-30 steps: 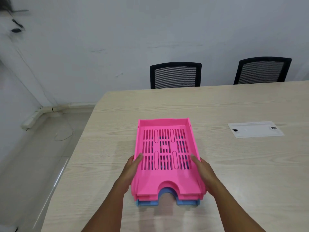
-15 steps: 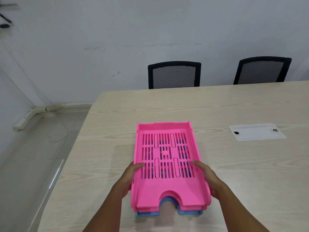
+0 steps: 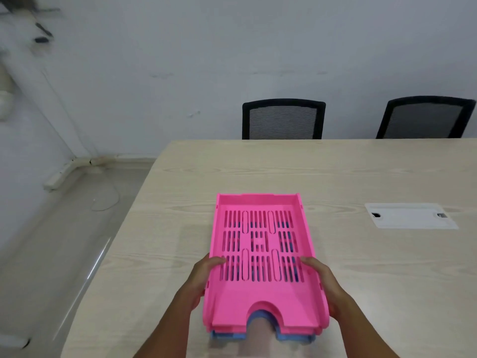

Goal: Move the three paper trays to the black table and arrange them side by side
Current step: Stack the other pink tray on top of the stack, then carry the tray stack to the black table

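Note:
A stack of paper trays sits in front of me on a light wooden table (image 3: 361,267): a pink slotted tray (image 3: 260,288) on top, a second pink edge just under it, and a blue tray (image 3: 227,335) at the bottom. My left hand (image 3: 204,277) grips the stack's left side with the thumb over the rim. On the right side my right hand (image 3: 322,285) holds it the same way. The stack's near end looks slightly raised off the table. No black table is in view.
Two black mesh chairs (image 3: 282,120) (image 3: 423,117) stand behind the table's far edge. A white cable hatch (image 3: 410,215) lies flush in the tabletop at the right. Bare floor with a loose cable (image 3: 105,200) runs along the table's left edge.
Both hands have slid a little along the stack's sides and closed on it. The stack has come slightly nearer to me, and my view has tilted.

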### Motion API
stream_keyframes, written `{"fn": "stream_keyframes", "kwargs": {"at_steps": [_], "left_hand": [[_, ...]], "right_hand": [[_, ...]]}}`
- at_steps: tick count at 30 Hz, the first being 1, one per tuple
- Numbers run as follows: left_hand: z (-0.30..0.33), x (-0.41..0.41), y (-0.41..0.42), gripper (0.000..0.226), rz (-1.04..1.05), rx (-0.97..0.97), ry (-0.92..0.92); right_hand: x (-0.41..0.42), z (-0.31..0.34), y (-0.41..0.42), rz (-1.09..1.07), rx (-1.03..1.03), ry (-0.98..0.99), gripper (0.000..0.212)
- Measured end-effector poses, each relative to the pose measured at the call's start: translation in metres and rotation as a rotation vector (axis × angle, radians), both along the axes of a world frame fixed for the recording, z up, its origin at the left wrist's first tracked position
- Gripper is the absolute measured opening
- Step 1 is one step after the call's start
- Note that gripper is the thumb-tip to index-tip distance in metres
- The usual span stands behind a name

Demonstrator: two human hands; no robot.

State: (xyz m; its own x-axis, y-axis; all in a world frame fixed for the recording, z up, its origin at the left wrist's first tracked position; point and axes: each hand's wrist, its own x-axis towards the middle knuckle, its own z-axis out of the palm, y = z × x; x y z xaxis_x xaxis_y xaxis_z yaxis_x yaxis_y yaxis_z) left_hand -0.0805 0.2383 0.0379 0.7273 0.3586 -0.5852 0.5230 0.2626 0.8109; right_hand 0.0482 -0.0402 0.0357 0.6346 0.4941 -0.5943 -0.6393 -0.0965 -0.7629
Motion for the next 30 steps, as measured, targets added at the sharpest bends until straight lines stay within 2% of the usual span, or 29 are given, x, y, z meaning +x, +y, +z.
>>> {"fn": "stream_keyframes", "kwargs": {"at_steps": [5,12,17,22,25,30], "left_hand": [[0.003,-0.029,-0.013,0.032,0.081,0.016,-0.004],[0.011,-0.088,-0.026,0.048,0.265,0.048,-0.014],[0.013,-0.145,-0.025,0.034,0.434,0.053,-0.016],[0.012,-0.209,-0.017,0.032,0.57,0.053,-0.05],[0.011,-0.256,-0.001,0.035,0.658,0.04,-0.081],[0.012,-0.343,0.043,0.038,0.773,0.054,-0.149]], "right_hand": [[-0.011,-0.002,0.0,0.032,0.035,0.002,0.057],[-0.03,-0.009,0.012,0.14,0.053,0.015,0.054],[-0.056,-0.006,0.035,0.277,0.103,0.052,0.051],[-0.086,0.001,0.079,0.42,0.121,0.057,0.057],[-0.119,0.005,0.115,0.498,0.12,0.046,0.052],[-0.188,0.014,0.194,0.632,0.193,0.172,0.058]]}}
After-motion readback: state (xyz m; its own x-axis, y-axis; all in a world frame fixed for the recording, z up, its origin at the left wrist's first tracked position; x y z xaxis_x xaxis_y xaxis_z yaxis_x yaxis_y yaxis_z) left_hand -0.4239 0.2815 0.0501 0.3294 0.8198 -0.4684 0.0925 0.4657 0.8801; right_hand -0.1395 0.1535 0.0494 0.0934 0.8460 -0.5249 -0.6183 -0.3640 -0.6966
